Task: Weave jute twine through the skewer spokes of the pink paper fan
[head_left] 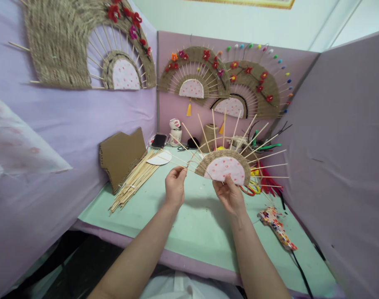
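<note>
My right hand grips a half-round fan by its flat lower edge, thumb in front on the pink-spotted white centre. A band of woven twine runs around that centre, and thin wooden sticks spread outward from it. At the fan's left side, my left hand is closed in a pinch on a strand of twine near the lowest sticks. The strand loops up behind the sticks, toward a cone of twine standing at the back of the table.
Left on the table lie a bundle of sticks, a white half-disc and cardboard. A patterned glue gun with a black cord lies right, near red pipe cleaners. Finished fans hang on the partitions.
</note>
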Demonstrator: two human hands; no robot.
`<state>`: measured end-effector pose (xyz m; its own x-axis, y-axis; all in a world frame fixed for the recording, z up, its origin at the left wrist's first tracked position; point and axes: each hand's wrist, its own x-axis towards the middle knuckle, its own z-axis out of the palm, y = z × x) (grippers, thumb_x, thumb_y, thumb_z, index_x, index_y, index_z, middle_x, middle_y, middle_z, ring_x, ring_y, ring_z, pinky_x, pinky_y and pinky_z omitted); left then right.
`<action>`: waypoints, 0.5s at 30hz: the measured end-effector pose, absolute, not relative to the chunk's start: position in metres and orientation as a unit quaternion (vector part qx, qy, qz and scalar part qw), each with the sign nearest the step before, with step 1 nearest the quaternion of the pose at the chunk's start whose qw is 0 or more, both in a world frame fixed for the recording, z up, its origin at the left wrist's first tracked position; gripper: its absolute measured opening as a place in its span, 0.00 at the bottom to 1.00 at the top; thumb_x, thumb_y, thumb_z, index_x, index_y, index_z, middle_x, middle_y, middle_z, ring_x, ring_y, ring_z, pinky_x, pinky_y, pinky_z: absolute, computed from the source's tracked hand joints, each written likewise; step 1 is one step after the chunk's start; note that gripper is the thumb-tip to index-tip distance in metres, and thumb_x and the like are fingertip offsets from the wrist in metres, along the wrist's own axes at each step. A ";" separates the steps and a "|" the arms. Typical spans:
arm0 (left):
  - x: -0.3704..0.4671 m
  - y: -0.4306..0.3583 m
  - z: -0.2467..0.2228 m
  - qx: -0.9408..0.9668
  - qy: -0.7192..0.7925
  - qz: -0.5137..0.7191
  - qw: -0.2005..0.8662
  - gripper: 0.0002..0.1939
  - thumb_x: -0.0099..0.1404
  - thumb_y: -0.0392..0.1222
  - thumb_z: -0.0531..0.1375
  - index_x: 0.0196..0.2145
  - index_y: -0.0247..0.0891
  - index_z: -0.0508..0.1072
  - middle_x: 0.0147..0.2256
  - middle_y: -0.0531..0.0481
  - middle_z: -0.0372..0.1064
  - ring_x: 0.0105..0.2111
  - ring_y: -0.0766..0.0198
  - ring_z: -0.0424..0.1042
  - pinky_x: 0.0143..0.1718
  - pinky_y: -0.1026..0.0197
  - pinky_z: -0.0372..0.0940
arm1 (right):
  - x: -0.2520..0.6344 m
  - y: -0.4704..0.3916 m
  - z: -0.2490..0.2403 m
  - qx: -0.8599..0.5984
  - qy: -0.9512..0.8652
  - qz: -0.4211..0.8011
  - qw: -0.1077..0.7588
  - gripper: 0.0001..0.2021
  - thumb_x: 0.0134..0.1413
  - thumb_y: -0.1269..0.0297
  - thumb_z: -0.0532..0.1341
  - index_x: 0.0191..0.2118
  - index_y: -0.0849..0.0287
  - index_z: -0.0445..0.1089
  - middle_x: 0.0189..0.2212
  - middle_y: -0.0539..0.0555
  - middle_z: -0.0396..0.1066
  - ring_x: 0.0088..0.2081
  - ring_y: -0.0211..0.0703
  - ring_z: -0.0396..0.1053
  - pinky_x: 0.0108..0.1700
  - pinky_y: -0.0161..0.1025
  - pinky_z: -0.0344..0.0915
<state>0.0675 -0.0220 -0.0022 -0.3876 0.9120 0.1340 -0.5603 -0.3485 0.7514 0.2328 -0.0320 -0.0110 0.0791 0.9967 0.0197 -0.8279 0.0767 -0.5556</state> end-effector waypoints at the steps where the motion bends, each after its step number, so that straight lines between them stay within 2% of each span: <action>1: 0.067 -0.022 -0.003 0.281 0.316 0.771 0.476 0.08 0.47 0.39 0.65 0.26 0.35 0.71 0.25 0.55 0.66 0.27 0.72 0.62 0.34 0.66 0.57 | 0.233 -0.032 -0.011 -0.207 -0.205 0.646 0.706 0.14 0.42 0.69 0.67 0.38 0.52 0.69 0.37 0.45 0.75 0.39 0.37 0.72 0.45 0.40 0.70; 5: 0.068 -0.023 -0.003 0.299 0.331 0.760 0.472 0.09 0.49 0.42 0.65 0.28 0.35 0.74 0.27 0.53 0.68 0.29 0.70 0.64 0.35 0.65 0.58 | 0.233 -0.031 -0.011 -0.211 -0.188 0.639 0.715 0.13 0.42 0.69 0.68 0.37 0.53 0.69 0.36 0.46 0.75 0.39 0.36 0.73 0.44 0.40 0.70; 9: 0.071 -0.025 -0.004 0.331 0.353 0.741 0.466 0.15 0.51 0.46 0.64 0.34 0.35 0.76 0.36 0.46 0.72 0.33 0.67 0.66 0.36 0.63 0.59 | 0.234 -0.030 -0.009 -0.221 -0.164 0.631 0.725 0.13 0.40 0.69 0.68 0.35 0.54 0.70 0.34 0.46 0.75 0.37 0.36 0.73 0.43 0.40 0.71; 12: 0.071 -0.026 -0.006 0.329 0.365 0.733 0.471 0.17 0.54 0.49 0.62 0.38 0.35 0.76 0.40 0.42 0.72 0.35 0.66 0.67 0.36 0.63 0.59 | 0.235 -0.030 -0.009 -0.224 -0.163 0.625 0.730 0.13 0.40 0.69 0.69 0.35 0.53 0.70 0.33 0.45 0.75 0.37 0.36 0.73 0.43 0.40 0.71; 15: 0.070 -0.026 -0.006 0.308 0.362 0.728 0.494 0.20 0.56 0.50 0.60 0.42 0.35 0.73 0.41 0.42 0.71 0.34 0.67 0.67 0.36 0.63 0.59 | 0.236 -0.030 -0.010 -0.225 -0.171 0.625 0.728 0.14 0.40 0.68 0.68 0.36 0.52 0.70 0.34 0.45 0.75 0.37 0.36 0.73 0.43 0.39 0.71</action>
